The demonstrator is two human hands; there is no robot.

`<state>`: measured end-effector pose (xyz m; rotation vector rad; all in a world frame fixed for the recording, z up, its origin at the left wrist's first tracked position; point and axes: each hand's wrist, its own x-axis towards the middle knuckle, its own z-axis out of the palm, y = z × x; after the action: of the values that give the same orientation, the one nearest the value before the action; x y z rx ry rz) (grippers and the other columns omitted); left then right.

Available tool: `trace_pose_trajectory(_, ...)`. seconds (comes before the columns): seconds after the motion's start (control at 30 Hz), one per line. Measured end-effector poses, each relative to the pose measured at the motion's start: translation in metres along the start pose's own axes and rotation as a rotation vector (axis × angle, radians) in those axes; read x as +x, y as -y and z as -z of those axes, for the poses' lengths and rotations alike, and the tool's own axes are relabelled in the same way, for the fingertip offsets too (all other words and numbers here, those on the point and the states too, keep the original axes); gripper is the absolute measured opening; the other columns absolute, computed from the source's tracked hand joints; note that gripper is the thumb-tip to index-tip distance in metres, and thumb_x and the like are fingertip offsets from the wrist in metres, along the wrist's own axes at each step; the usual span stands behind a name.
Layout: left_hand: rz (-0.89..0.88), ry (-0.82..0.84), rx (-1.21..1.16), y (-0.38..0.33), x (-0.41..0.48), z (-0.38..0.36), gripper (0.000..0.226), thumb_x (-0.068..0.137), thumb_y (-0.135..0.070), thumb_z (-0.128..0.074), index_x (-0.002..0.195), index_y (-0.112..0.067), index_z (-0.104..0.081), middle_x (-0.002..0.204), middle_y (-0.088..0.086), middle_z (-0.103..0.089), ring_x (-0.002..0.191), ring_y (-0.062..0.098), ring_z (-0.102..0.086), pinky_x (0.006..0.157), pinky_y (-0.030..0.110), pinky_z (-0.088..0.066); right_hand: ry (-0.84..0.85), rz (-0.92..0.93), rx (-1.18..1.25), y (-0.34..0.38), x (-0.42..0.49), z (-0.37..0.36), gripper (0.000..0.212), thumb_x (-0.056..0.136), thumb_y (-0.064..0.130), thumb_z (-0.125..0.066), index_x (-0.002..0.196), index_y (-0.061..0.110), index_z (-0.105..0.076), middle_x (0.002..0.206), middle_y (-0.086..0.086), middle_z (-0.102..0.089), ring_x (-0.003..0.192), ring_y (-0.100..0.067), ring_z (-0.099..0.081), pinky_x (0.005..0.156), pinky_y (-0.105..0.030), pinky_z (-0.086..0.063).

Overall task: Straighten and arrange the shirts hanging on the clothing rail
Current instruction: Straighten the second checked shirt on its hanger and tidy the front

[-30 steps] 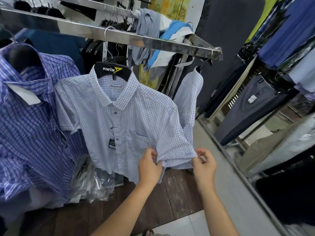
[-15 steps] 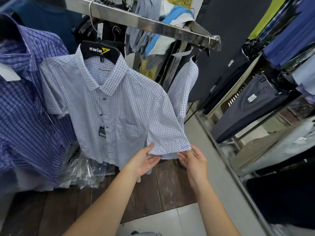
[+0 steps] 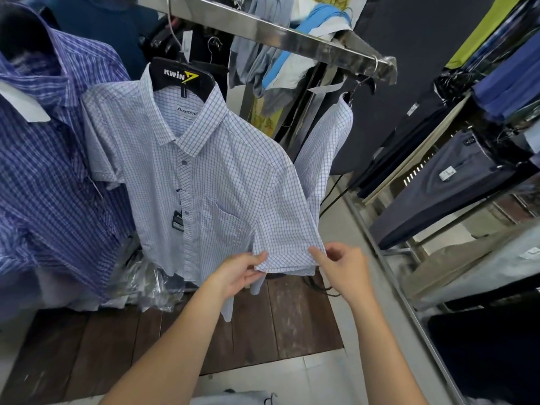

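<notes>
Checked shirt (image 3: 222,182): left hand (image 3: 236,276) and right hand (image 3: 344,270) pinch its sleeve hem.

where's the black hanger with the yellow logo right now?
Head view, upper left of centre: the black hanger hooks over the metal rail and carries the light checked shirt, just right of the dark blue striped shirt.

Striped shirt (image 3: 49,176) cut by left edge; tag (image 3: 177,222) print unreadable; checked shirt (image 3: 222,171) hem partly behind left hand (image 3: 236,274).
</notes>
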<state>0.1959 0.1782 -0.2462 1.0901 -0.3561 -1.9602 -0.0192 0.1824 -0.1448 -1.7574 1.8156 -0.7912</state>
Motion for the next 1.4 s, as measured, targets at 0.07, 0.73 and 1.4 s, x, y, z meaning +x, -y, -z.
trace_pose_trajectory(0.07, -0.014, -0.049, 0.152, -0.007, -0.003, 0.003, 0.041, 0.084, -0.017, -0.080, 0.121, -0.007, -0.065, 0.114, 0.005, -0.074, 0.103, 0.017, -0.071, 0.087, 0.028, -0.058, 0.054, -0.030, -0.018, -0.002, 0.003, 0.003, 0.017, 0.085, 0.033, -0.079, 0.069, 0.028, -0.074, 0.069, 0.013, -0.073, 0.068, -0.004, -0.069, 0.064, -0.025, -0.050)
trace_pose_trajectory(0.73, 0.049, 0.101, 0.325, -0.020, -0.016, 0.034, 0.044, 0.083, -0.007, -0.079, 0.125, -0.015, -0.066, 0.117, -0.004, -0.074, 0.108, 0.010, -0.069, 0.086, 0.022, -0.056, 0.405, -0.174, 0.062, 0.001, 0.017, 0.001, 0.005, 0.088, 0.020, -0.077, 0.091, 0.016, -0.081, 0.080, 0.004, -0.079, 0.068, -0.005, -0.070, 0.071, -0.027, -0.057)
trace_pose_trajectory(1.4, -0.057, -0.036, 0.237, -0.007, -0.001, 0.045, 0.038, 0.082, -0.010, -0.080, 0.118, -0.008, -0.067, 0.114, 0.002, -0.075, 0.105, 0.012, -0.070, 0.084, 0.021, -0.058, 0.323, -0.091, -0.151, -0.002, 0.026, -0.004, 0.006, 0.088, 0.023, -0.077, 0.091, 0.020, -0.080, 0.080, 0.009, -0.078, 0.077, -0.008, -0.074, 0.082, -0.037, -0.060)
